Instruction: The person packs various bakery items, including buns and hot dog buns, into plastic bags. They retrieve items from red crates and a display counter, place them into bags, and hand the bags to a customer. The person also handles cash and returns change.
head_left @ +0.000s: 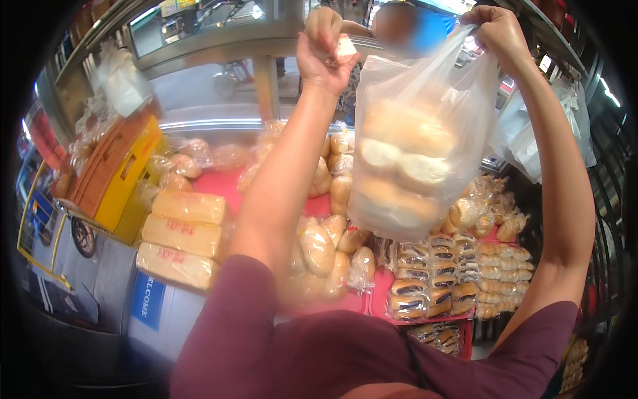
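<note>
My right hand is closed on the gathered top of a translucent plastic bag, held up at arm's length. Pale bread rolls show through it, stacked in layers. My left hand is stretched out toward the window opening, palm up and cupped, with its fingers apart. Another person's hand reaches in from outside and touches it from above. Between the two hands is a small whitish piece, perhaps folded paper; which hand has hold of it is hard to see.
Under my arms, pink trays bear bagged buns and rows of dark-filled rolls. Wrapped loaves are stacked at left, near a yellow and brown crate. Plastic bags hang at both sides. A person stands beyond the frame.
</note>
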Motion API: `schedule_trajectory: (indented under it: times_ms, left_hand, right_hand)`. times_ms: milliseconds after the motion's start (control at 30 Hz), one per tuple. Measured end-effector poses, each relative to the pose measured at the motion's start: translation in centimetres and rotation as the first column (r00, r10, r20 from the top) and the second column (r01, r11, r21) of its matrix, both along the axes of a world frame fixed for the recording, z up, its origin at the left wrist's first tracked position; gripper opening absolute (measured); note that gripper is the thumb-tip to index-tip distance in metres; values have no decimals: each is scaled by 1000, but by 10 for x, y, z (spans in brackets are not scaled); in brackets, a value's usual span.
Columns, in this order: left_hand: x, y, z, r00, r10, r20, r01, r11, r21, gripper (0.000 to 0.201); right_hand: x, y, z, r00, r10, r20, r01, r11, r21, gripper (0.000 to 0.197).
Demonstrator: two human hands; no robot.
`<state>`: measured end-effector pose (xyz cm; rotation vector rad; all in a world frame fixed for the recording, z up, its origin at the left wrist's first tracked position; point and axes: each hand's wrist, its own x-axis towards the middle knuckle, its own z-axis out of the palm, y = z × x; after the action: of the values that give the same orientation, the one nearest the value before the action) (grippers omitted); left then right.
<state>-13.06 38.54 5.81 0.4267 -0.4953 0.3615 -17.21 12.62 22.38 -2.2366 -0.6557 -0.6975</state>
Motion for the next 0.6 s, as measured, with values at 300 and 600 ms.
schedule_trajectory:
  times_ms: [300, 600]
  left_hand:
    - [1, 26, -29, 979, -196, -57, 168, 935, -313, 68]
    - [42, 71, -99, 916, -311, -256, 177, 881, -438, 59]
  right_hand:
    - [75, 64, 5, 977, -157, 144, 129, 975, 183, 29]
    - [101, 121, -13, 940, -184, 287, 178, 983, 48, 48]
